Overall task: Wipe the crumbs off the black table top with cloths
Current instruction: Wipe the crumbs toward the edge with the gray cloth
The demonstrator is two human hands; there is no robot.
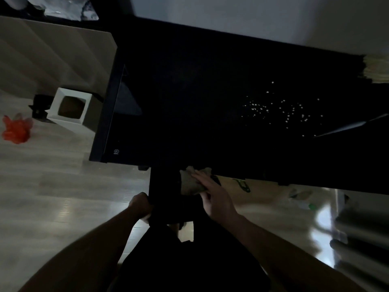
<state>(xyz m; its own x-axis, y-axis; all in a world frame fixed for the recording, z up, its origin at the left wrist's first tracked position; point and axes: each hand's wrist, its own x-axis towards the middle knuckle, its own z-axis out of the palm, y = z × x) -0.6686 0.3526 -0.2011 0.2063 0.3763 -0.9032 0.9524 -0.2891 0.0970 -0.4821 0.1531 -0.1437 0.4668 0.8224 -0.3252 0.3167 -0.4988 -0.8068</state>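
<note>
The black table top (200,98) fills the middle of the dim view. Several pale crumbs (282,110) lie scattered on its right part. A grey-beige cloth (189,182) lies bunched on a dark seat or stool just below the table's near edge. My right hand (214,197) rests on that cloth with its fingers curled around the cloth's right side. My left hand (140,204) is closed on a black cloth or dark fabric (160,199) at the left of the same dark seat; the fabric's outline is hard to tell in the dark.
A white box (69,108) with a square opening stands on the floor to the left, and an orange object (16,129) lies beyond it. A stack of pale items (376,68) sits at the table's far right. A thin silvery edge (347,125) crosses the table's right.
</note>
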